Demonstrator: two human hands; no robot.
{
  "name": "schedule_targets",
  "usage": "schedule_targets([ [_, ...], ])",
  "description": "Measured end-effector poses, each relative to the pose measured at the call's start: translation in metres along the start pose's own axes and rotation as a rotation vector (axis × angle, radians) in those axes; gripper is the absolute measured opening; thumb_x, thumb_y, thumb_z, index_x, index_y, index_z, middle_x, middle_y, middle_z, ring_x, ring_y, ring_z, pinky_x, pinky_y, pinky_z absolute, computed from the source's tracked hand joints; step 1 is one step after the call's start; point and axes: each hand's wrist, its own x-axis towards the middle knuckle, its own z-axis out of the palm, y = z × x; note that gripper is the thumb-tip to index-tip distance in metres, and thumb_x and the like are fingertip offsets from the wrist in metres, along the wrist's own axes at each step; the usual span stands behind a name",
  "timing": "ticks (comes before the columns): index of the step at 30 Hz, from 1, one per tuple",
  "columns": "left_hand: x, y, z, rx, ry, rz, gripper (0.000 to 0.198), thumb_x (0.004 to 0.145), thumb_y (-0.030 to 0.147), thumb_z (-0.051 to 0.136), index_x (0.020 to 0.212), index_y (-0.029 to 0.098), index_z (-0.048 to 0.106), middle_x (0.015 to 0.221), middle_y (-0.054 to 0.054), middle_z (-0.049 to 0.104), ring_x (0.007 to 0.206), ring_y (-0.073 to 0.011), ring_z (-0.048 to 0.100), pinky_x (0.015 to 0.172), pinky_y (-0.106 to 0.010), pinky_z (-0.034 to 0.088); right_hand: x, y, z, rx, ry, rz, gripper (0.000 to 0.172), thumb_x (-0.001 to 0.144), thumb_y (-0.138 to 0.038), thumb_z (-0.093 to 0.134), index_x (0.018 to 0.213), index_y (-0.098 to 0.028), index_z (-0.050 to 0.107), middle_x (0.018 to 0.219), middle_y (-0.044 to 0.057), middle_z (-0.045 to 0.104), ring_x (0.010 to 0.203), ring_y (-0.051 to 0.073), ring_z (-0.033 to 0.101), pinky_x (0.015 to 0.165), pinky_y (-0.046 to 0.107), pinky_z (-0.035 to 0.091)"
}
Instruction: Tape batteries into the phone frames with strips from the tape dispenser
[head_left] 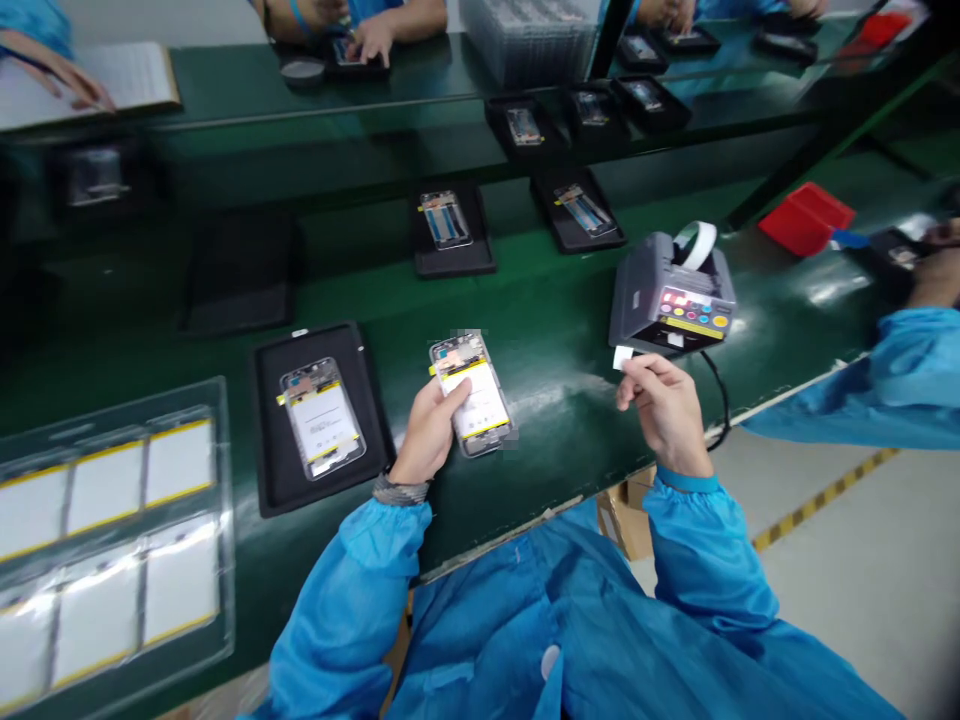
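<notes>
Holding an opened phone (480, 405) in the left hand (426, 432), white tape piece (622, 357) in the right hand (671, 412).
Left thumb pressed on the phone's white battery face, other fingers tucked out of sight, grip clamped on its side; phone is over the green bench (405, 320), between black tray (274, 470) and tape dispenser (637, 300), cannot tell if it touches the bench; right thumb and index pinched together on the tape, just below the dispenser's front edge, white roll (701, 245) on top of dispenser; second phone (324, 420) lies in the black tray, battery side up; clear plastic tray (228, 520) at far left holds white batteries (180, 465) with yellow edges; red bin (806, 220) beyond dispenser, co-worker's blue sleeve (915, 365) at right.
</notes>
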Motion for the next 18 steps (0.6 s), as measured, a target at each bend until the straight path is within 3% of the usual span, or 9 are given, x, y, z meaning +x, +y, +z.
schedule_targets([
  [4,0.000,-0.002,-0.002,-0.013,-0.103,0.041,0.056,0.067,0.042,0.092,0.111,0.015,0.070,0.116,-0.013,0.077,0.102,-0.0262,0.074,0.088,-0.036,0.059,-0.019,0.009,0.050,-0.108,-0.262,0.012,0.029,0.081,-0.044,0.083,0.078,-0.019,0.068,0.051,-0.004,0.057,0.044,0.010,0.048,0.049,0.024,0.038],
  [8,0.000,-0.001,-0.004,0.013,-0.098,0.119,0.054,0.071,0.043,0.090,0.113,0.016,0.069,0.123,-0.014,0.075,0.110,-0.0275,0.072,0.090,-0.036,0.059,-0.029,0.018,0.084,-0.209,-0.470,0.063,0.039,0.082,-0.055,0.080,0.078,-0.018,0.066,0.049,-0.005,0.052,0.043,0.009,0.040,0.044,0.023,0.028],
  [12,0.001,-0.001,-0.004,0.011,-0.076,0.172,0.054,0.073,0.044,0.089,0.114,0.016,0.068,0.122,-0.014,0.075,0.108,-0.0275,0.073,0.089,-0.036,0.059,-0.031,0.021,0.093,-0.232,-0.501,0.074,0.043,0.083,-0.057,0.078,0.076,-0.017,0.064,0.052,-0.006,0.049,0.046,0.007,0.034,0.045,0.023,0.022],
  [18,0.004,-0.001,-0.005,0.013,-0.035,0.212,0.052,0.073,0.044,0.088,0.113,0.017,0.069,0.120,-0.013,0.075,0.107,-0.0276,0.073,0.087,-0.036,0.059,-0.033,0.023,0.088,-0.278,-0.550,0.104,0.043,0.084,-0.057,0.077,0.077,-0.017,0.064,0.054,-0.006,0.047,0.048,0.007,0.030,0.046,0.024,0.019],
])
